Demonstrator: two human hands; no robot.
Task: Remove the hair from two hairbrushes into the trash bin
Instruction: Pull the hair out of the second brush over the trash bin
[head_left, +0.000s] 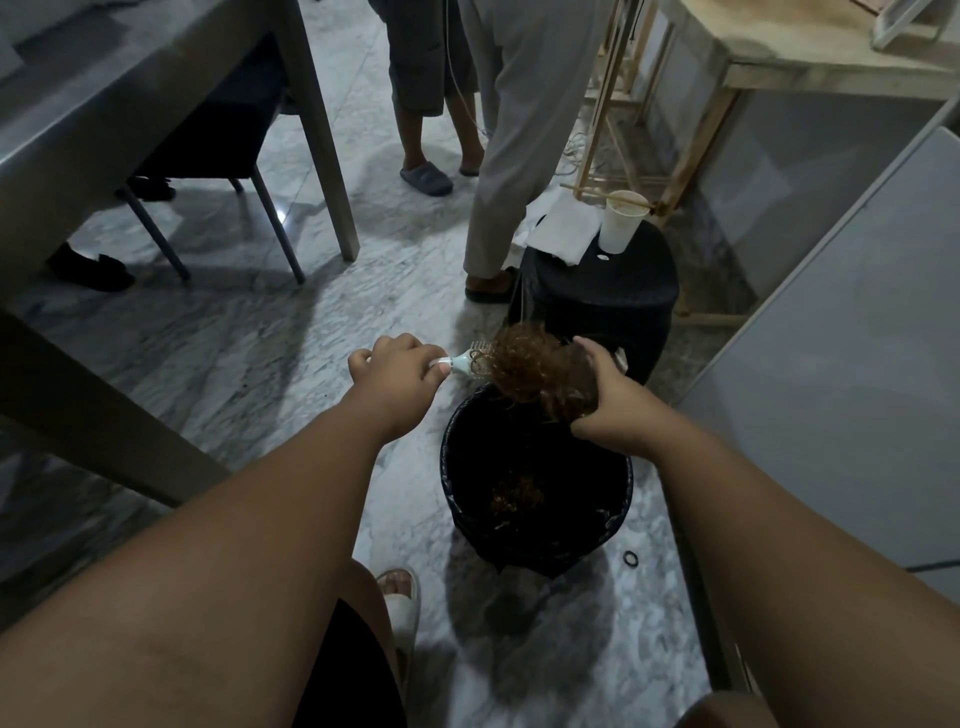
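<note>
My left hand (397, 371) grips the handle of a pale mint hairbrush (462, 362), held level over the far rim of the black trash bin (452, 467). A thick clump of curly brown hair (530, 371) covers the brush head. My right hand (610, 400) grips that clump from the right side, above the bin's opening. A smaller tuft of brown hair (517, 493) lies at the bottom of the bin. A second hairbrush is not in view.
A black stool (623, 301) with a white cup (621, 221) and tissue stands just behind the bin. Two people's legs (498, 156) stand beyond. A grey table (104, 119) and chair are left, a wooden table (779, 67) back right, a hair tie (630, 558) on the floor.
</note>
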